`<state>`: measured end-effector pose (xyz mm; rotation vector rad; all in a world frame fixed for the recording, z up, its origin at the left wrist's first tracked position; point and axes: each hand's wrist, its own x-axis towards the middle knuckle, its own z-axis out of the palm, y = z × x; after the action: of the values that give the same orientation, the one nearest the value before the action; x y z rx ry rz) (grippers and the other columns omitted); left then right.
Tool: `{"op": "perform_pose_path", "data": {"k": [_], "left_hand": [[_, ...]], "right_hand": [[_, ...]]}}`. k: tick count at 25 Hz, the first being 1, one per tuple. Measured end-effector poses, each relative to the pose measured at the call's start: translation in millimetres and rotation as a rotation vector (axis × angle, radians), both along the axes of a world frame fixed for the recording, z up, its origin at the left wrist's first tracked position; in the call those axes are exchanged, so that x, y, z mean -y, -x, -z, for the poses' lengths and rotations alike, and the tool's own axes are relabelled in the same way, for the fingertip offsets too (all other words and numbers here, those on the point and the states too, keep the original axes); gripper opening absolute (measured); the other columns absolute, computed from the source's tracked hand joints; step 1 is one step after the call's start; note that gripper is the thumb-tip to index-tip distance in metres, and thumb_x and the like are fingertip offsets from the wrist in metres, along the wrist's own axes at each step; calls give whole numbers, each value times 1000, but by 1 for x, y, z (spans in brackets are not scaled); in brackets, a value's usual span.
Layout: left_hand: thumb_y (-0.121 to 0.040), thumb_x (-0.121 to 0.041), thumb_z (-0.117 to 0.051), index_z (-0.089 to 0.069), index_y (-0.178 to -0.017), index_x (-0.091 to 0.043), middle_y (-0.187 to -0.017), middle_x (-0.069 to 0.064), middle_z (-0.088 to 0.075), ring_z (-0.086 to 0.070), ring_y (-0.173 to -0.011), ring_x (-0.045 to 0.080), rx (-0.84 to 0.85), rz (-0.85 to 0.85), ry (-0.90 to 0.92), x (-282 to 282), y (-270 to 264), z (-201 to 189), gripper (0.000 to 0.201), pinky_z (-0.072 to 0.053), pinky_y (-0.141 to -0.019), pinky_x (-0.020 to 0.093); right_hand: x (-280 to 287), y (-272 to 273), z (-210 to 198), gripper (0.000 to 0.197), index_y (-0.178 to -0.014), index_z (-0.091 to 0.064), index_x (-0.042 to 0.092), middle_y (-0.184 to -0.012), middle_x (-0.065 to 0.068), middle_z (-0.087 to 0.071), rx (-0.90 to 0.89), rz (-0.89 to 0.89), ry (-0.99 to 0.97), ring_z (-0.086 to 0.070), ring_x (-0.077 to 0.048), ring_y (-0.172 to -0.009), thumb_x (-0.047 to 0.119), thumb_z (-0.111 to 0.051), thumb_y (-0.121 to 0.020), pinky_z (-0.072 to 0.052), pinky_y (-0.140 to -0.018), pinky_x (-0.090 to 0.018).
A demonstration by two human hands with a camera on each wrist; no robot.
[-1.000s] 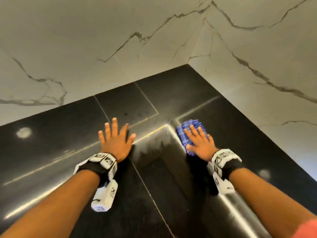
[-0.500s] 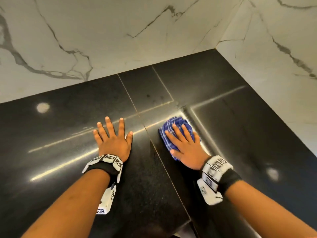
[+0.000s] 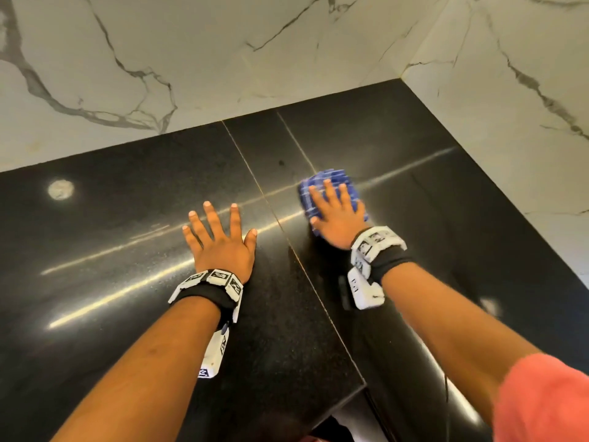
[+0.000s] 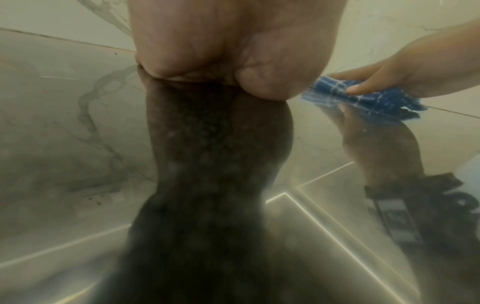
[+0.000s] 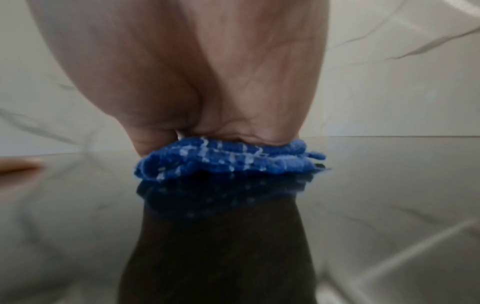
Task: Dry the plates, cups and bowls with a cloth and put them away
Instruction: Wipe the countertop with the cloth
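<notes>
Where the right hand presses flat with straight fingers, a blue cloth with thin pale checks lies bunched on the glossy black desk, near the corner of the marble-veined walls. Its folds look thick and nubby in the right wrist view. The left hand rests spread and released on the desk, grasping nothing. Most of the cloth is hidden under the palm; both wrist views are blurred, with reflections clouding the surface.

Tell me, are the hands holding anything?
Nothing is gripped. The right hand presses flat on top of the blue cloth on the counter. The left hand lies flat on the bare counter.
</notes>
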<state>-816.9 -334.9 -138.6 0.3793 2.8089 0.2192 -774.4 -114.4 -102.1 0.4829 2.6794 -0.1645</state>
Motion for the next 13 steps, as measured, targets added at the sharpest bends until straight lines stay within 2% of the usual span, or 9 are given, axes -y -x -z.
{"op": "perform_pose_path", "data": {"k": [3,6,7,9,11,13], "left_hand": [[-99,-59,-11,7,-155,-28,-160,18,19,16,-145,46,7,12,-7,0,0,0,67,8,-117,58],[-98,-59,-10,9,-155,-27,-160,18,19,16,-145,46,4,15,-1,1,0,0,67,7,-117,58],[-98,-59,-10,10,-155,-27,-160,19,19,16,-145,46,3,14,4,1,-1,0,68,7,-117,58],[-98,-59,-9,10,-155,-28,-160,19,19,15,-145,46,-9,12,13,0,-1,2,68,8,-117,58],[-97,-60,-8,10,-155,-28,-160,19,18,15,-145,47,-18,4,24,-1,-1,3,68,8,-117,58],[-97,-59,-8,10,-155,-29,-160,19,18,14,-145,47,-27,3,35,-1,-1,3,68,7,-117,58]], "right_hand": [[42,-51,0,64,-149,9,42,-158,10,22,-8,-306,86,21,-22,-145,52,-27,-96,5,-114,-52],[8,-91,-4,63,-140,13,53,-151,21,29,90,-453,148,31,-14,-140,65,-8,-83,11,-115,-45],[-10,-90,-5,63,-139,16,54,-150,22,31,125,-437,144,32,-14,-140,67,-9,-83,11,-116,-45],[-32,-68,-5,63,-139,17,53,-150,20,32,138,-334,117,29,-15,-142,63,-23,-92,6,-117,-51],[-33,-19,-2,65,-145,12,48,-156,15,24,84,-203,83,21,-19,-146,50,-35,-99,1,-117,-54],[-20,40,-1,65,-150,3,45,-160,10,16,36,-103,81,15,-23,-147,46,-38,-99,0,-116,-56]]}}
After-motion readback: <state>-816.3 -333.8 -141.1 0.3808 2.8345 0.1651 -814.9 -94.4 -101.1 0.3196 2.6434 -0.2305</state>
